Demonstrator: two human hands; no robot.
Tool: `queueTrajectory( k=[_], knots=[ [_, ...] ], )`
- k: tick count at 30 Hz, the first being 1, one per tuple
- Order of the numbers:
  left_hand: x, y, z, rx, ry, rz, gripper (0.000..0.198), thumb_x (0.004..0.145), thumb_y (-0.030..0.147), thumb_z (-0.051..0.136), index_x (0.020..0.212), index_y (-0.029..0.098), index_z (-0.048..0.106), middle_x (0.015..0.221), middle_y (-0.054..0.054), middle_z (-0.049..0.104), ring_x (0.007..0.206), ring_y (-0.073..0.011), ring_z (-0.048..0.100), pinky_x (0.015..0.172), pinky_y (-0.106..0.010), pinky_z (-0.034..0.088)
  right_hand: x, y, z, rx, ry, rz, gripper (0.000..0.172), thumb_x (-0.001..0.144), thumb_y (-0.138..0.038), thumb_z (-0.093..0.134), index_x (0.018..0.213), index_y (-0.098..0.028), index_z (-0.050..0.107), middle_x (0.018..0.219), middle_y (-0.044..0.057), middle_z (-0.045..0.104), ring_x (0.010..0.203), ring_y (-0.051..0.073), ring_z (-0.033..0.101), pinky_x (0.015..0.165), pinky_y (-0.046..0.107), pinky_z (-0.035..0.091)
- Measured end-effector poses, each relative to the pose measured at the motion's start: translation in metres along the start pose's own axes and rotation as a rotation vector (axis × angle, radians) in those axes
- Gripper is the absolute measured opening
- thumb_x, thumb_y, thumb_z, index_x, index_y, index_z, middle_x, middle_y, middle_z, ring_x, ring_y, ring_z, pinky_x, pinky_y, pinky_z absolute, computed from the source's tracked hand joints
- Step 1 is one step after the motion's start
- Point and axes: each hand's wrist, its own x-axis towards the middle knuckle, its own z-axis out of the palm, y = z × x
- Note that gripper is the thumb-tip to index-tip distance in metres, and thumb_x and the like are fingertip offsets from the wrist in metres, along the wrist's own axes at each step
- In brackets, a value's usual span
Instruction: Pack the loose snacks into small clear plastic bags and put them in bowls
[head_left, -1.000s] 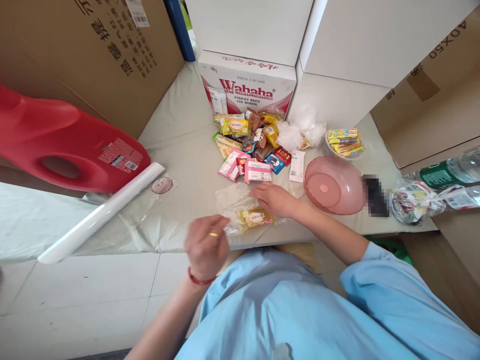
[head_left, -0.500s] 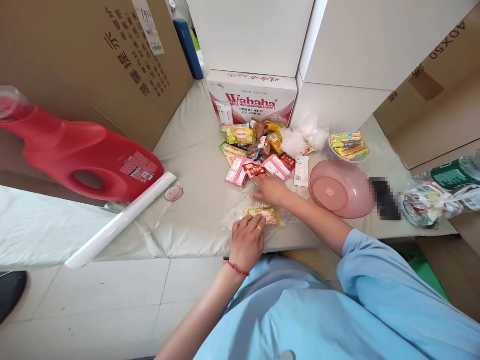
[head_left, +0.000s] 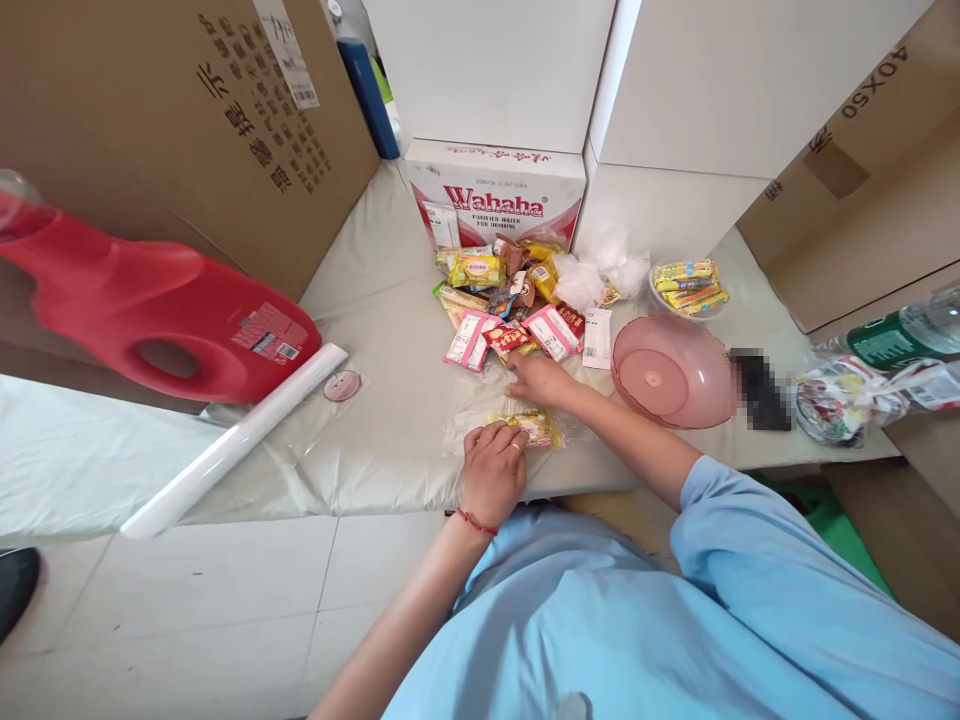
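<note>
My left hand (head_left: 493,470) lies at the front of the table, its bent fingers pressed together over the near left end of a yellow snack packet (head_left: 540,428). Crinkled clear plastic (head_left: 466,428) surrounds that packet. Just beyond, my right hand (head_left: 546,382) reaches to the front of a snack pile, thumb and fingers apart. Its fingertips are close to a red packet (head_left: 508,336) with a yellow edge beneath; whether they touch is unclear. Pink-and-white packets (head_left: 469,340) flank the red one. Yellow and brown wrapped snacks (head_left: 480,270) are heaped behind.
A pink bowl (head_left: 652,385) and a small bowl of yellow sticks (head_left: 688,288) stand on the right. Behind the pile is a Wahaha carton (head_left: 495,200). To the left lie a red jug (head_left: 172,310) and a white roll (head_left: 232,440). A bottle (head_left: 892,340) lies far right.
My right hand's fingers have drawn back slightly from the red packet, showing more of it and a yellow edge. My left hand stays over the yellow packet. The view has shifted slightly.
</note>
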Motion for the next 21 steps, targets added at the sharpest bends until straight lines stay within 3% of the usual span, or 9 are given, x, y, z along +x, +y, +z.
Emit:
queueTrajectory(
  k=[3,6,10,15,18,21],
  knots=[
    [0.001,0.000,0.000,-0.003,-0.026,-0.010,0.030,0.091,0.008,0.054,0.108,0.022,0.074,0.110,-0.005,0.078,0.114,-0.0251,0.064,0.097,-0.044,0.041,0.008,0.005,-0.007,0.115,-0.088,-0.038,0.023,0.086,-0.024,0.074,0.107,-0.014,0.068,0.092,0.004,0.071,0.079,0.017,0.061,0.067,0.025,0.037],
    [0.002,0.001,-0.002,-0.005,-0.070,-0.034,0.032,0.092,0.009,0.053,0.110,0.024,0.075,0.112,-0.006,0.077,0.117,-0.0248,0.064,0.098,-0.044,0.042,0.005,0.004,-0.018,0.149,-0.083,-0.194,0.007,0.088,-0.016,0.068,0.095,-0.013,0.069,0.090,0.003,0.068,0.080,0.015,0.059,0.069,0.024,0.035],
    [0.004,0.003,-0.004,-0.009,-0.092,-0.070,0.033,0.093,0.010,0.052,0.111,0.024,0.075,0.116,-0.007,0.077,0.117,-0.0250,0.065,0.098,-0.045,0.044,-0.032,-0.010,-0.021,-0.010,0.052,-0.377,0.012,0.098,-0.021,0.057,0.100,-0.017,0.068,0.104,0.007,0.064,0.084,0.017,0.057,0.068,0.026,0.033],
    [-0.007,-0.006,-0.009,-0.111,-0.116,-0.061,0.035,0.091,0.011,0.051,0.110,0.025,0.076,0.115,-0.007,0.077,0.120,-0.0252,0.065,0.106,-0.048,0.044,-0.085,-0.017,0.006,-0.191,0.010,-0.498,0.020,0.105,-0.023,0.047,0.112,-0.022,0.066,0.108,0.007,0.062,0.089,0.019,0.054,0.063,0.028,0.031],
    [-0.020,-0.027,-0.014,-0.318,0.037,-0.173,0.033,0.094,0.015,0.046,0.106,0.026,0.074,0.117,-0.005,0.076,0.123,-0.0225,0.064,0.111,-0.046,0.044,-0.096,-0.012,0.025,-0.190,0.026,-0.497,0.026,0.107,-0.020,0.042,0.121,-0.023,0.064,0.108,0.007,0.061,0.092,0.020,0.052,0.069,0.028,0.035],
    [-0.023,-0.055,-0.018,-0.355,0.342,-0.609,0.032,0.099,0.028,0.038,0.108,0.023,0.068,0.115,-0.007,0.073,0.114,-0.0206,0.066,0.102,-0.040,0.050,-0.099,-0.011,0.037,-0.165,0.054,-0.518,0.035,0.105,-0.016,0.042,0.133,-0.025,0.061,0.106,0.008,0.060,0.091,0.021,0.050,0.074,0.030,0.037]
  ],
)
